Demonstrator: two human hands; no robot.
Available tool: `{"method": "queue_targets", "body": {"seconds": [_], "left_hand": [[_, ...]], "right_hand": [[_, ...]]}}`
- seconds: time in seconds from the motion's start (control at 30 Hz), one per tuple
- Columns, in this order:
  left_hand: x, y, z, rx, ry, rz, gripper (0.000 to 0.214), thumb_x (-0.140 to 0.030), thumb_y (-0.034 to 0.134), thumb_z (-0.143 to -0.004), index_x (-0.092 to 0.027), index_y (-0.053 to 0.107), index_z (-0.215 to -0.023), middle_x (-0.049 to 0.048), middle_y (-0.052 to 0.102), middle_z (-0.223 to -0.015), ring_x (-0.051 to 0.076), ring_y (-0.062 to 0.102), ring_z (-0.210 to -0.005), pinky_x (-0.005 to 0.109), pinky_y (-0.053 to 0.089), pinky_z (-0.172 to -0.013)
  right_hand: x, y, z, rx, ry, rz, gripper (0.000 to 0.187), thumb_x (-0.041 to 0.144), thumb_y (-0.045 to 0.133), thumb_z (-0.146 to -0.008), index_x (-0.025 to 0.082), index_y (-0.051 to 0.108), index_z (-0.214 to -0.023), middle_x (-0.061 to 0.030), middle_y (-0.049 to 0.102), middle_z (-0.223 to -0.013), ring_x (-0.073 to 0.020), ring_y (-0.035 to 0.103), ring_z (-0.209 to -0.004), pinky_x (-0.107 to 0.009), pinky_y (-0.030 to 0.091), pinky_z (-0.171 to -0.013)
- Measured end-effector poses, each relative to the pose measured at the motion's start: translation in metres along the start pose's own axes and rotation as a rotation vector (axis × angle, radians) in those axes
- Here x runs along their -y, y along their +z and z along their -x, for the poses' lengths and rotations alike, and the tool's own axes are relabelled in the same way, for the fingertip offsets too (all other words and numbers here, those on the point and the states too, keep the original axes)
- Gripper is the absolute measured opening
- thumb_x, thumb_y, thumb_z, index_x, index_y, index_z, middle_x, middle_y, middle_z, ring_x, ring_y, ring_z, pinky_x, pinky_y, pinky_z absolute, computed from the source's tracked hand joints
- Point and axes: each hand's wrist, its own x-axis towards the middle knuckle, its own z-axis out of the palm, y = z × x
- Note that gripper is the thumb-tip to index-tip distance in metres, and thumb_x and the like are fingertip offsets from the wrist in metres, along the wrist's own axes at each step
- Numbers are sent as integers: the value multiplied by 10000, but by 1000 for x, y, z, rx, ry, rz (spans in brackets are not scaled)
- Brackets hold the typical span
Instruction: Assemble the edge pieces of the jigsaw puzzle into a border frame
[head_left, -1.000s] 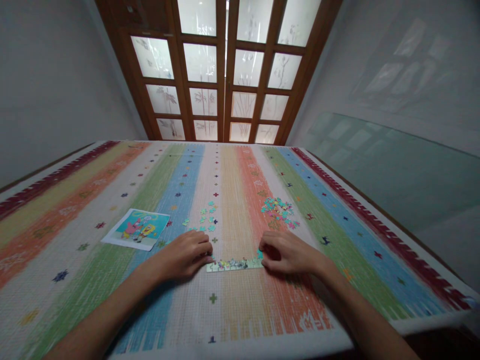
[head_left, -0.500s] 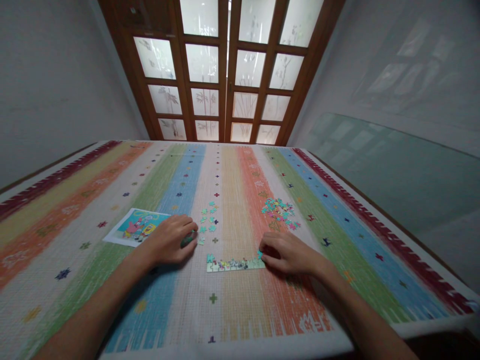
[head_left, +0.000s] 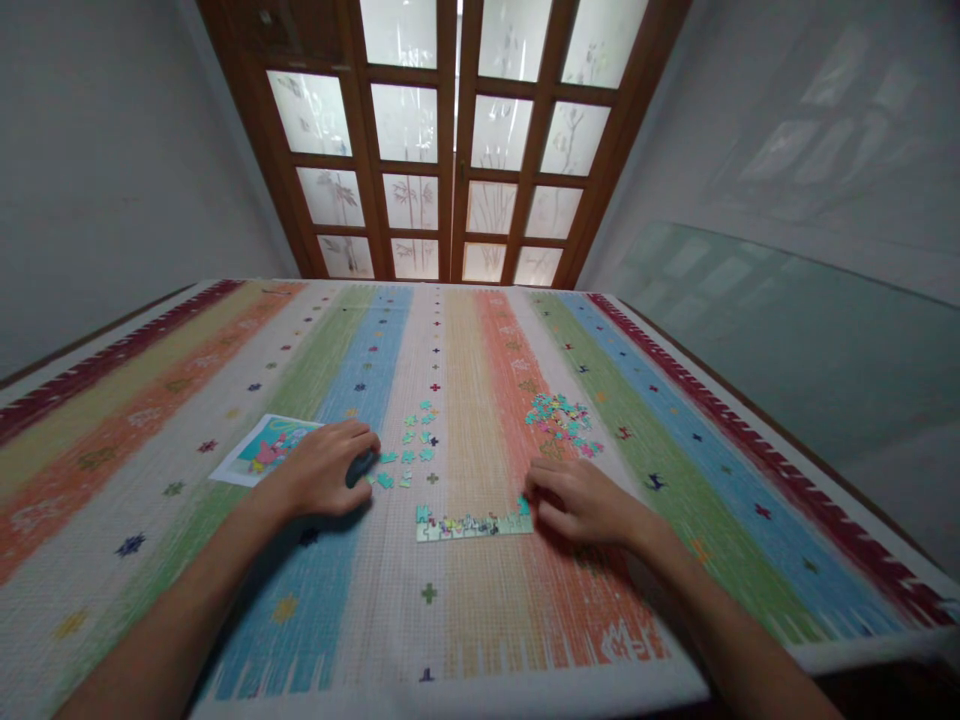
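Note:
My left hand rests over the right side of a printed cartoon picture, fingers curved and thumb apart, with nothing visible held in it. Beside its fingertips lie several loose teal jigsaw pieces in loose columns. A joined strip of jigsaw pieces lies in front of me, with a teal piece standing up at its left end. At the strip's right end, my right hand has its fingers closed on a teal jigsaw piece, partly covered by the fingertips.
A heap of mixed jigsaw pieces lies beyond my right hand. A striped, patterned cloth covers the table. Behind it stand wooden doors with frosted panes, and a glass panel leans at the right wall.
My left hand has shifted left, off the loose pieces, uncovering more teal ones and hiding more of the picture. My right hand stays at the strip's right end.

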Motion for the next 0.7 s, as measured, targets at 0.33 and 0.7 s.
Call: {"method": "queue_targets", "body": {"seconds": [0.33, 0.7], "left_hand": [[21, -9, -4, -10, -347, -106, 146, -268, 487, -828, -204, 618, -835, 80, 682, -815, 251, 624, -771, 344, 414, -738], [36, -11, 0, 77, -460, -126, 205, -300, 452, -855, -208, 629, -899, 81, 692, -810, 254, 644, -762, 315, 366, -657]], "right_hand": [[-10, 4, -2, -67, -48, 149, 188, 45, 478, -823, 205, 488, -725, -55, 615, -781, -178, 506, -693, -319, 292, -640], [-4, 2, -1, 3, 25, 98, 167, 54, 472, -871, 201, 543, -835, -78, 688, -855, -190, 570, -728, -315, 320, -655]]}}
